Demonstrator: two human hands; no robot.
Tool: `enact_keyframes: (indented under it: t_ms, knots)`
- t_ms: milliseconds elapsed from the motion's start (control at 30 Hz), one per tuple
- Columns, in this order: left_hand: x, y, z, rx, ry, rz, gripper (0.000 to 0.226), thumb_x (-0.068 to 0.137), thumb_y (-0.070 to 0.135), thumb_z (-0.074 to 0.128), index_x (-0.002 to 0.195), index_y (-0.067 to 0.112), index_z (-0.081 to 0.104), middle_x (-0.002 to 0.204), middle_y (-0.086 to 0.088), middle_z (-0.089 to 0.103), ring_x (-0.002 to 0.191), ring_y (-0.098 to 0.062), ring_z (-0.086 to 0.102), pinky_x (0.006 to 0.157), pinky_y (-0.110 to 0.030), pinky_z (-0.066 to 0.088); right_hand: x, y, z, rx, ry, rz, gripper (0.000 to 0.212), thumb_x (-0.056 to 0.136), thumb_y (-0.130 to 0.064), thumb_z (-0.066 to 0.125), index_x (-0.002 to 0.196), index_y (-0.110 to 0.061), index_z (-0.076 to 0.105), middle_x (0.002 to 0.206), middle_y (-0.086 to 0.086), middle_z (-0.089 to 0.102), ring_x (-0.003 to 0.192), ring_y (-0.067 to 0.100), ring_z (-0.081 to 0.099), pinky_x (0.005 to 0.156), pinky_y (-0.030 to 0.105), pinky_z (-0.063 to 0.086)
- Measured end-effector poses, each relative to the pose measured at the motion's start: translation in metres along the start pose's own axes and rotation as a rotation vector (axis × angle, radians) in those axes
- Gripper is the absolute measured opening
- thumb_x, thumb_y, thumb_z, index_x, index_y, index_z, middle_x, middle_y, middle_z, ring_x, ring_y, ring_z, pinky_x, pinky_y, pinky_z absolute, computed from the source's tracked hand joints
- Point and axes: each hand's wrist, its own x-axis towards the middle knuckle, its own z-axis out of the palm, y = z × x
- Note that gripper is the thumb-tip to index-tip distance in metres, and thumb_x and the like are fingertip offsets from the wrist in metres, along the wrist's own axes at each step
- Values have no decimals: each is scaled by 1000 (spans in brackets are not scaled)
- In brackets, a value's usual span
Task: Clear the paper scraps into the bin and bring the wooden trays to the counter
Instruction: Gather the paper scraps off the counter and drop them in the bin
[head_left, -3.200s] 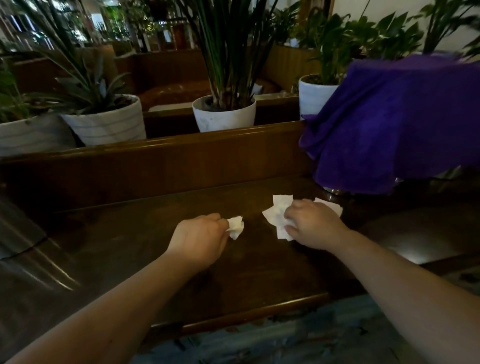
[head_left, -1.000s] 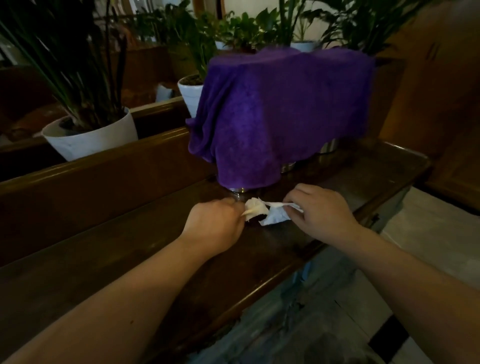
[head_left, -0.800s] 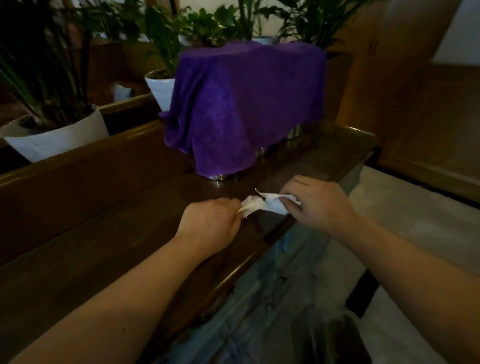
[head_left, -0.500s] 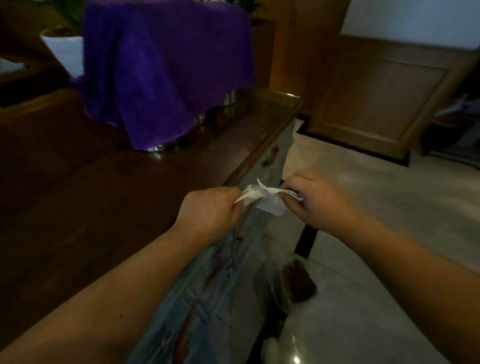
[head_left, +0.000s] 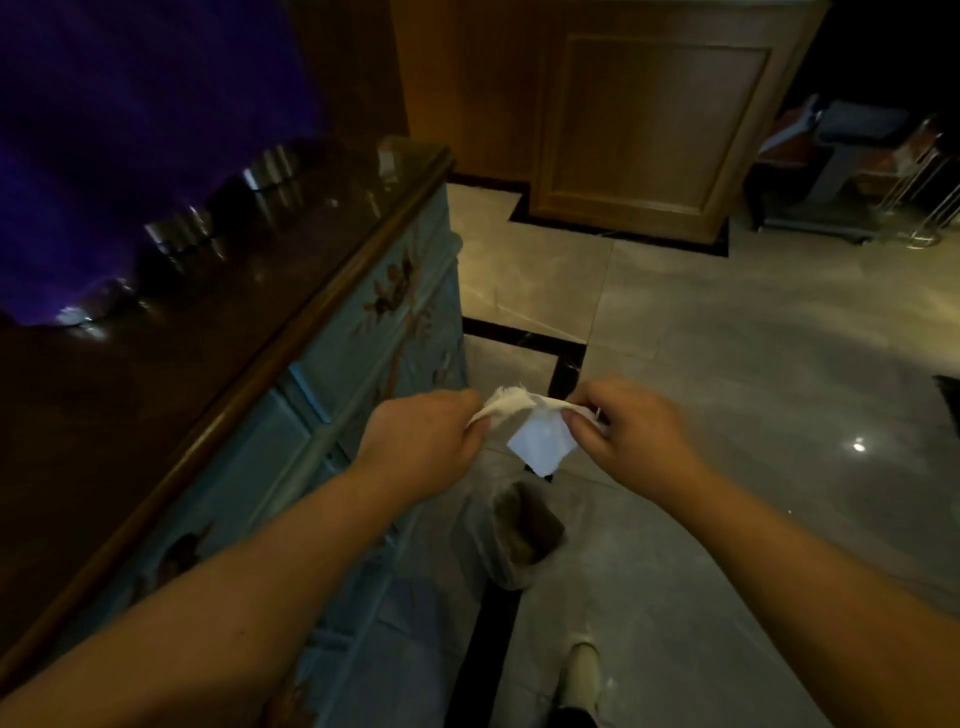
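Observation:
Both my hands hold white paper scraps (head_left: 537, 441) in the air above the floor. My left hand (head_left: 421, 441) pinches a crumpled piece at its left end. My right hand (head_left: 628, 431) grips the flat pieces at the right, one square corner hanging down. Directly below the scraps, a small round bin (head_left: 511, 535) with a translucent liner stands on the floor beside the cabinet. No wooden trays are in view.
A blue painted cabinet (head_left: 332, 395) with a dark glossy top (head_left: 171, 364) runs along my left. A purple cloth (head_left: 130, 130) covers metal containers on it. A wooden panelled counter (head_left: 649, 119) stands ahead across the tiled floor. My shoe (head_left: 582, 675) shows at the bottom.
I have turned right, away from the cabinet top. Both hands carried the scraps off the surface and out over the floor, above the bin.

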Motion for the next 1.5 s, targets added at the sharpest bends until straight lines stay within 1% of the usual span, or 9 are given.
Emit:
enact_keyframes:
  t_ms: [200,300,400,533,733,1000,1167,1333,1500]
  knots:
    - [51,22,74,-17,-81,-43,28,95,40,43,83,18,55,84,-5,65,77,-27,62,57,-30,27,15,86,26,109,-91,98,14,91,-22,61,92,-9,66,80,4,59,67,13,50,58,27,39]
    - [64,22,116,-106,-117,-71,25,94,39,45,83,20,56,85,-6,67,78,-27,63,59,-30,28,11,119,55,162,-166,169,7,91,-25,60,91,-18,63,77,-9,51,68,0,46,59,18,33]
    - [64,15,158,-143,-197,-78,25,93,39,46,87,19,60,84,-6,68,77,-27,64,58,-29,29,-2,143,87,150,-244,253,8,91,-29,59,94,-22,62,79,-10,51,69,1,48,59,18,34]
    - [58,-7,234,-213,-245,-58,22,86,33,53,77,14,63,67,-10,65,57,-31,60,50,-29,37,-15,175,154,160,-298,430,9,90,-27,62,93,-19,65,86,1,61,74,16,56,60,28,42]
    - [45,-38,359,-361,-477,-230,24,95,36,45,93,17,58,93,-9,66,86,-29,62,64,-29,32,-40,228,276,217,-306,674,10,90,-31,61,85,-22,62,81,-1,62,71,11,56,57,28,42]
    - [8,-83,500,-418,-524,-414,17,90,38,52,77,28,50,66,3,50,64,-26,56,53,-30,34,-76,282,419,366,-304,862,8,90,-24,60,82,-22,59,76,-9,63,71,2,58,54,20,37]
    - [1,-94,560,-391,-552,-467,15,90,39,53,86,25,57,73,1,58,68,-25,58,57,-30,40,-90,315,478,440,-316,949,4,89,-24,63,90,-21,61,82,-5,66,75,8,62,59,23,42]
    - [1,-95,591,-377,-558,-460,19,91,40,52,82,23,53,77,0,58,67,-21,51,58,-29,33,-98,329,501,589,-350,1023,34,84,-21,70,107,-32,48,95,-19,59,79,1,62,61,13,44]
    - [10,-90,602,-369,-613,-520,24,90,43,52,92,21,60,92,-6,68,74,-22,55,62,-31,40,-108,339,495,672,-384,1060,40,84,-18,70,114,-31,47,102,-23,53,82,-3,62,58,9,46]
